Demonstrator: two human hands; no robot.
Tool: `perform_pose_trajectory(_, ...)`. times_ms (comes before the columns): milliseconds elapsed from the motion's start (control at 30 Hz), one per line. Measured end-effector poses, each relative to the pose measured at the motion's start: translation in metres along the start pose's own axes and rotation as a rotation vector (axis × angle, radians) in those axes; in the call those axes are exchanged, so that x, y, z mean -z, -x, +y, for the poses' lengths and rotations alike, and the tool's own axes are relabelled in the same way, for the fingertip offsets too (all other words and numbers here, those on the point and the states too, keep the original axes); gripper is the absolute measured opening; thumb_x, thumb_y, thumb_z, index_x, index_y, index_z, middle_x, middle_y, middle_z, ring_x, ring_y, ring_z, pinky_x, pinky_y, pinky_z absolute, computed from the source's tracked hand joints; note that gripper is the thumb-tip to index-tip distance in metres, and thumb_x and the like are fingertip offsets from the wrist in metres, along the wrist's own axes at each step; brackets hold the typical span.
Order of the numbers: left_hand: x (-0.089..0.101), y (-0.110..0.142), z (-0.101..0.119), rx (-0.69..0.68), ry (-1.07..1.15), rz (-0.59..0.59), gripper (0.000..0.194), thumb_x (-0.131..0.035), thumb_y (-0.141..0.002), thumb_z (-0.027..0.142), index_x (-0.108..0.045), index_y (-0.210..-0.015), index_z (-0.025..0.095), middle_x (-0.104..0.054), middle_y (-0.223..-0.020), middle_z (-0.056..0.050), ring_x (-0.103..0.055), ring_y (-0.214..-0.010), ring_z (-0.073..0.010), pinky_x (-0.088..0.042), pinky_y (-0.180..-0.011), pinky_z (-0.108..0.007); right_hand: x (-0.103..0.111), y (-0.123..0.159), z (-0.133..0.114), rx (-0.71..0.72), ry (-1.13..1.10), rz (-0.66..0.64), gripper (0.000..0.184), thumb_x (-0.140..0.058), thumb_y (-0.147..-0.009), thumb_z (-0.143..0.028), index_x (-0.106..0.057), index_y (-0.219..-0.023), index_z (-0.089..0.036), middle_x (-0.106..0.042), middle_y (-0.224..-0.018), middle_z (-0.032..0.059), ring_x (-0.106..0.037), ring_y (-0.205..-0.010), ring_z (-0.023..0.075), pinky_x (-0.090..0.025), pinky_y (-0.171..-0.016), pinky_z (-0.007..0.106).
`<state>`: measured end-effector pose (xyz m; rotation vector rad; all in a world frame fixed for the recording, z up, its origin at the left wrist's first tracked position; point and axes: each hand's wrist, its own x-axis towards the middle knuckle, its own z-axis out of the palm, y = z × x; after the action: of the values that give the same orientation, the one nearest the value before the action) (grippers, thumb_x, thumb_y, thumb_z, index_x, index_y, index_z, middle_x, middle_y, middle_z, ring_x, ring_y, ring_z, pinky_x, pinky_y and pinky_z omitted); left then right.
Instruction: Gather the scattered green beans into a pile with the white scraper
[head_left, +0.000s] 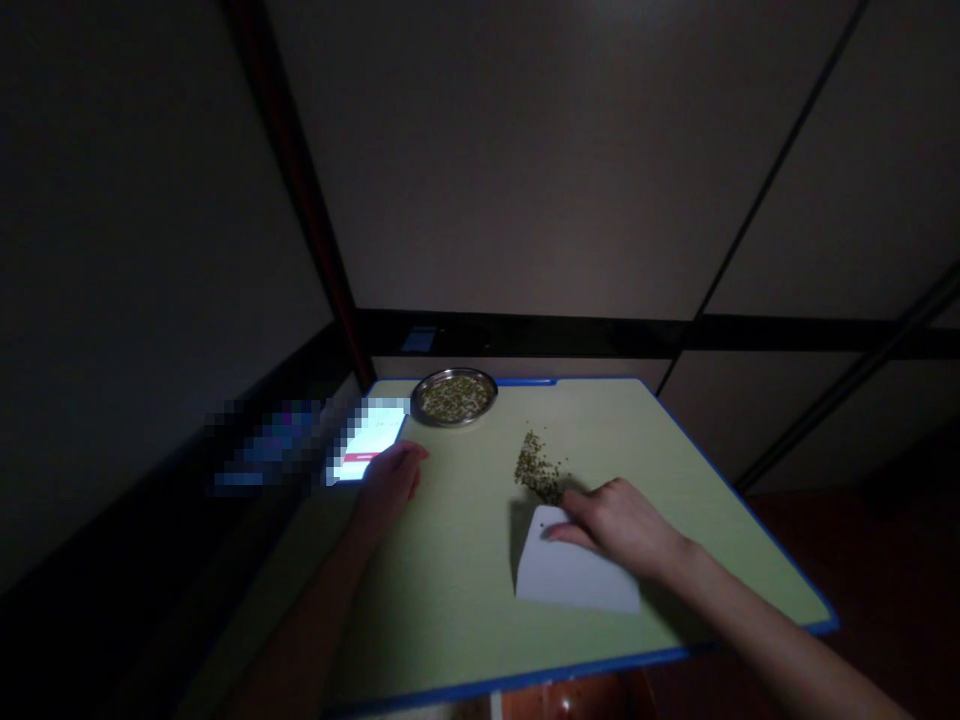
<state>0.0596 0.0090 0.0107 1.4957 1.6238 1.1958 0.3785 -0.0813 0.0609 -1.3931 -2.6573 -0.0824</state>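
My right hand (619, 525) grips a white plastic dough scraper (577, 580), its thumb on the near face and its fingers curled over the top edge. Just beyond the scraper, a loose pile of small green-brown beans or seeds (534, 468) lies scattered on the table; too small to name for certain. My left hand (391, 475) rests at the left, fingers curled in, beside a lit screen (371, 445). I see nothing in it. A round steel plate (489, 398) at the back left holds more of the same beans or seeds.
The pale green table (465, 620) has a blue edge (600, 668). Dark wall panels (525, 200) stand right behind it, with a glossy black strip (585, 335). A reddish-brown surface (570, 700) shows below the near edge. The light is dim.
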Motion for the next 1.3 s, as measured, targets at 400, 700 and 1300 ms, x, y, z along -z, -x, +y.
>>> perform_pose_trajectory(400, 0.000, -0.002, -0.008, -0.011, 0.039, -0.020, 0.024, -0.050, -0.077, 0.042, -0.058, -0.075, 0.020, -0.046, -0.041, 0.007, -0.041, -0.037, -0.0111, -0.030, -0.041, -0.024, -0.004, -0.075, 0.051, -0.088, 0.037, 0.040, 0.049, -0.040, -0.091, -0.065, -0.065, -0.090, -0.022, -0.073, -0.076, 0.0068, -0.064, -0.064, 0.0198, -0.035, -0.064, 0.029)
perform_pose_trajectory(700, -0.001, -0.003, -0.011, -0.012, 0.040, -0.008, 0.024, -0.049, -0.076, 0.041, -0.060, -0.076, 0.019, -0.045, -0.042, 0.008, -0.041, -0.037, -0.0108, -0.029, -0.040, -0.023, 0.017, -0.081, 0.057, -0.095, 0.203, -0.053, 0.058, -0.023, -0.095, -0.064, -0.060, -0.099, -0.020, -0.073, -0.086, 0.0105, -0.067, -0.074, 0.0234, -0.034, -0.062, 0.029)
perform_pose_trajectory(1300, 0.000, -0.002, 0.000, 0.039, 0.035, -0.020, 0.023, -0.049, -0.075, 0.041, -0.058, -0.074, 0.020, -0.045, -0.041, 0.008, -0.041, -0.038, -0.0118, -0.032, -0.042, -0.024, -0.001, -0.024, 0.017, 0.207, 0.059, 0.191, 0.027, -0.041, -0.098, -0.017, -0.057, -0.119, -0.020, -0.071, -0.106, 0.0077, -0.065, -0.089, 0.0157, -0.046, -0.076, 0.025)
